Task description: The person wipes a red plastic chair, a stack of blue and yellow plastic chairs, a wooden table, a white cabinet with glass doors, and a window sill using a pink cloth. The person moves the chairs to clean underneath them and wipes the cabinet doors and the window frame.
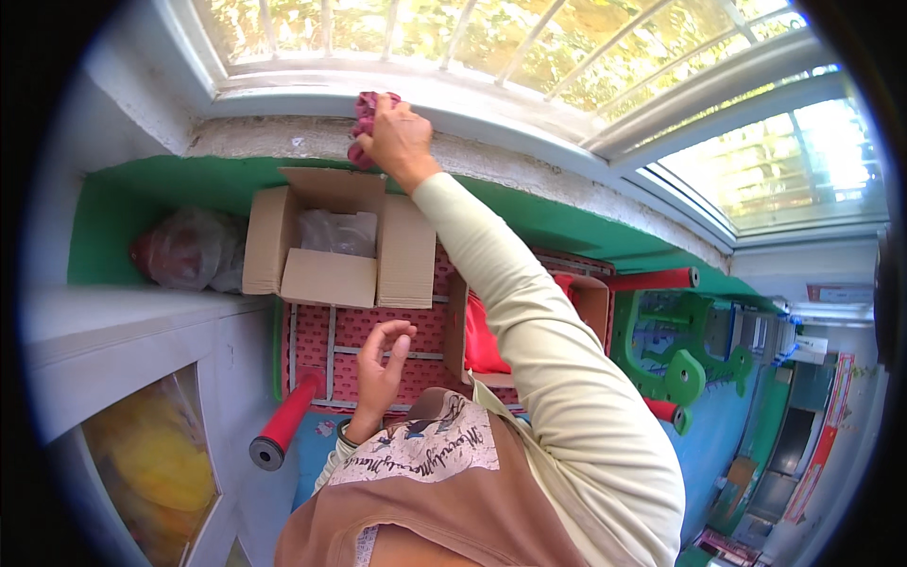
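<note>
My right hand [405,138] is stretched out to the window and grips a crumpled dark pink cloth [365,120]. The cloth lies against the white lower window frame [297,100], just over the rough, worn sill [269,138]. Close to my body, my left hand [380,372] is raised with its fingers curled and apart, holding nothing. Beyond it stands an opened cardboard box [329,276] with clear plastic inside. Partly hidden under my right arm is a second cardboard box [457,333] containing red fabric [482,340].
Both boxes rest on an upturned pink table [382,361] whose red legs [287,422] stick up. A plastic-wrapped bundle [181,248] sits left, above a white cabinet [234,368]. Metal bars [460,32] cross the window. Green plastic frames [680,375] stand right.
</note>
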The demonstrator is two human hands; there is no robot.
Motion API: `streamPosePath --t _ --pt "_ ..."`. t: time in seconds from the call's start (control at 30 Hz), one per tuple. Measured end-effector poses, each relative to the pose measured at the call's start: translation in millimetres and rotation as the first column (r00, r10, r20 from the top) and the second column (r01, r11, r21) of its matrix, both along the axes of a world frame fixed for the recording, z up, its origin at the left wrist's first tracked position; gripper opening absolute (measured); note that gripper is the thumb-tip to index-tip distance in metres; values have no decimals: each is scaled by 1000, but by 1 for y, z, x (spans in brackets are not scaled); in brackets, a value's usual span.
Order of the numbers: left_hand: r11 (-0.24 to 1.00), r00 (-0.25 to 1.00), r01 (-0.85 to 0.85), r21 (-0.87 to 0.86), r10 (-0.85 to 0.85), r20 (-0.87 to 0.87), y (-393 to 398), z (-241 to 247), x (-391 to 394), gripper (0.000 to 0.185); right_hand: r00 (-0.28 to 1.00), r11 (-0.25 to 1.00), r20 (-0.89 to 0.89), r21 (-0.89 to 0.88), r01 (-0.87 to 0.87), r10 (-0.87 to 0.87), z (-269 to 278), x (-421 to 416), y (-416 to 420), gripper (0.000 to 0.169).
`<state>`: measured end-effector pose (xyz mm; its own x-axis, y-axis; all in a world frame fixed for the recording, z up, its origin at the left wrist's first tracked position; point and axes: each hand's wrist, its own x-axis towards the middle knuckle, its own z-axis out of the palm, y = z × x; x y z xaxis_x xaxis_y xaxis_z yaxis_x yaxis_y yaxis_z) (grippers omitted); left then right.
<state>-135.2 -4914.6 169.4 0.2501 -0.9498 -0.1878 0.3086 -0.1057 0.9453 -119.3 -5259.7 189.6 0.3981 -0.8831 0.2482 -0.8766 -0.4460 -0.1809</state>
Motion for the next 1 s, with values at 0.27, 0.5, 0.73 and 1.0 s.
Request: streamPosePath --t 0.27,0.5,0.73,1.0 --pt "993 992 120 12 -120 33 -20 -9 -20 25 938 964 -223 -47 260 -264 41 -229 -36 65" --pt "987 987 159 -10 -159 30 -27 0 -47 23 740 836 -420 -89 542 -525 42 -375 -46 58" --pt "974 972 224 27 -225 63 -13 -22 -46 23 858 853 -345 227 470 -381 77 -351 -78 56" --pt "998 996 61 -2 -61 69 -25 -21 -7 24 908 973 -419 195 122 -30 73 -101 -43 42"
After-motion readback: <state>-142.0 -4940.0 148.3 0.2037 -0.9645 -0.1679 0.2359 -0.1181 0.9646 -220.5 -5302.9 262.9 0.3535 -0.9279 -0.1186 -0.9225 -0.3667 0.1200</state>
